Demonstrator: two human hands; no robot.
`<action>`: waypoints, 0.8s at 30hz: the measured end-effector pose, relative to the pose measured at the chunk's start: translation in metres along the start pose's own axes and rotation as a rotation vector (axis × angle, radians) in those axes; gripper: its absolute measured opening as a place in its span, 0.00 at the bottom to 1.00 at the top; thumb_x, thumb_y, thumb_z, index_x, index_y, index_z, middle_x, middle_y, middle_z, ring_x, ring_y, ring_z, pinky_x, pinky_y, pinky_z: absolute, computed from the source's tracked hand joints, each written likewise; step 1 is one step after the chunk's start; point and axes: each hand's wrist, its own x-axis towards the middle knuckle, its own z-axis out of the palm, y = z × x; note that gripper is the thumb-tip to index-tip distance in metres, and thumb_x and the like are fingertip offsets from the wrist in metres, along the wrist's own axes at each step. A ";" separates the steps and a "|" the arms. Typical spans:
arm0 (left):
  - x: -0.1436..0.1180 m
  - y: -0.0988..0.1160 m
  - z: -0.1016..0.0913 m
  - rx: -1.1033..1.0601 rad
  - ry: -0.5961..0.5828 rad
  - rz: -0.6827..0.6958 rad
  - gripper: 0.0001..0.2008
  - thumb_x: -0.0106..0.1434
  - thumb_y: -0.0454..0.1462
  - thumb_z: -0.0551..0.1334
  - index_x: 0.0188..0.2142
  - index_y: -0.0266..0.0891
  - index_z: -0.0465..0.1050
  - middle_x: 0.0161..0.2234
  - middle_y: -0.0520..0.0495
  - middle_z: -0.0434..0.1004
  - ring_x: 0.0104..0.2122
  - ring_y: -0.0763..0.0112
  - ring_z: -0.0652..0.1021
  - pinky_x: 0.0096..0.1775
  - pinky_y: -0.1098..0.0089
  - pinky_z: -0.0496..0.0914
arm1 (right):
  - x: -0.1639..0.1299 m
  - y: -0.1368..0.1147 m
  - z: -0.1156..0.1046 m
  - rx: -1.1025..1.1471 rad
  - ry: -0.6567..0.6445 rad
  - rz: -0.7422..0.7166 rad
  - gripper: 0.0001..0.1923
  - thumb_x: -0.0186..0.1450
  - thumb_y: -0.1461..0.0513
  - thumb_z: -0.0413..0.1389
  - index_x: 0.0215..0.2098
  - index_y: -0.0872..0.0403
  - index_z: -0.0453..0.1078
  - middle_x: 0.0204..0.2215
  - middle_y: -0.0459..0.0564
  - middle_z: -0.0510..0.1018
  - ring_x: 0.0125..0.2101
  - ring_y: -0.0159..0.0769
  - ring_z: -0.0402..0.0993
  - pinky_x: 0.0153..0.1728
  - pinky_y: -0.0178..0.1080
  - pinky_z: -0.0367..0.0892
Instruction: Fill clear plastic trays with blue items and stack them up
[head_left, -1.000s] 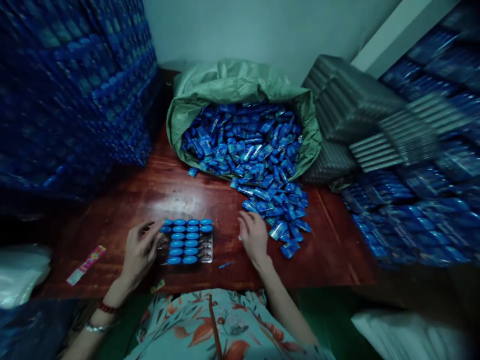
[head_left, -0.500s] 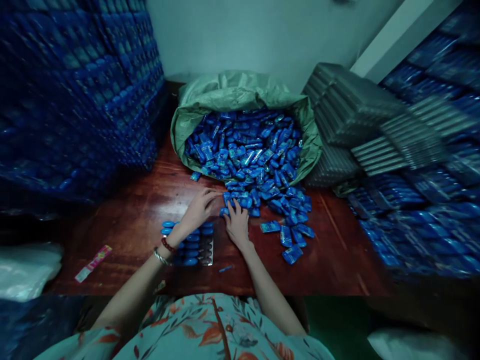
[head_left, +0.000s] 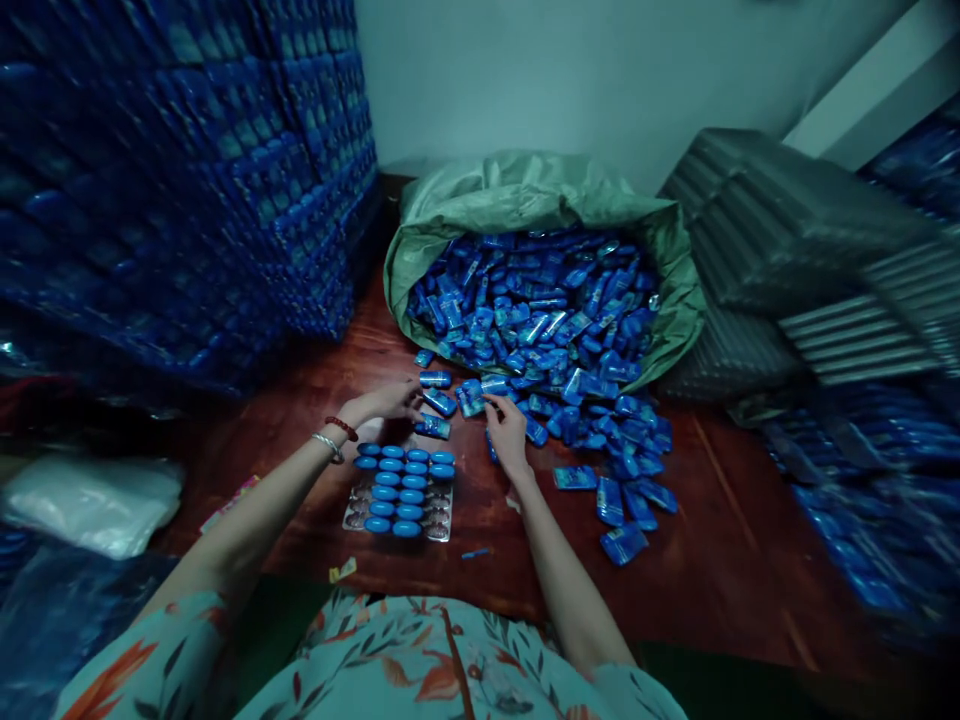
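A clear blister tray [head_left: 439,527] lies on the red-brown wooden table [head_left: 720,540], most of its pockets filled with blue oval pieces [head_left: 397,490]. Just beyond it, my left hand [head_left: 386,403] rests knuckles up beside two loose blue packets [head_left: 433,425]. My right hand [head_left: 506,432] is a little to the right, its fingertips on blue packets [head_left: 471,396] at the near edge of the spilled heap. Curled fingers hide whether either hand grips a packet. An open green sack [head_left: 525,190] full of the same blue packets lies behind.
Tall stacks of filled blue trays [head_left: 187,180] wall off the left. Grey stacks of empty trays [head_left: 787,240] and more blue stock [head_left: 885,500] crowd the right. Scattered packets [head_left: 630,495] lie right of my right arm. A white plastic bag [head_left: 90,500] and a pink wrapper [head_left: 225,505] sit at the left.
Both hands left the tray and reached to the packet heap, then drew back slightly with a few packets pulled closer to the tray. The view shifted, so everything sits further right.
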 end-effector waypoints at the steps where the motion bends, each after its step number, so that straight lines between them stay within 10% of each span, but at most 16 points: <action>1: 0.000 0.001 0.006 0.014 -0.011 0.004 0.22 0.52 0.43 0.65 0.44 0.35 0.68 0.34 0.46 0.75 0.30 0.67 0.73 0.31 0.72 0.65 | 0.002 -0.004 0.001 -0.030 -0.028 -0.014 0.15 0.66 0.61 0.46 0.44 0.54 0.73 0.39 0.54 0.76 0.41 0.40 0.71 0.45 0.42 0.65; 10: -0.008 0.001 0.014 0.077 0.032 -0.001 0.13 0.55 0.38 0.63 0.39 0.34 0.69 0.35 0.43 0.74 0.32 0.65 0.73 0.33 0.70 0.65 | 0.040 -0.039 0.036 -0.554 -0.546 -0.128 0.16 0.63 0.62 0.56 0.49 0.54 0.69 0.44 0.56 0.73 0.46 0.43 0.65 0.46 0.43 0.61; 17: -0.005 0.001 0.020 0.004 0.066 0.137 0.22 0.53 0.42 0.66 0.46 0.36 0.67 0.45 0.41 0.72 0.40 0.63 0.73 0.40 0.69 0.66 | 0.014 -0.034 0.033 -0.581 -0.474 -0.093 0.21 0.63 0.63 0.54 0.53 0.62 0.64 0.47 0.63 0.70 0.49 0.50 0.62 0.47 0.49 0.61; 24: -0.003 -0.004 0.016 -0.061 0.097 0.093 0.13 0.53 0.40 0.65 0.34 0.35 0.68 0.30 0.49 0.73 0.28 0.69 0.71 0.30 0.72 0.64 | 0.002 -0.029 0.031 -0.419 -0.334 -0.073 0.14 0.64 0.64 0.48 0.48 0.56 0.66 0.45 0.57 0.74 0.47 0.43 0.68 0.48 0.45 0.63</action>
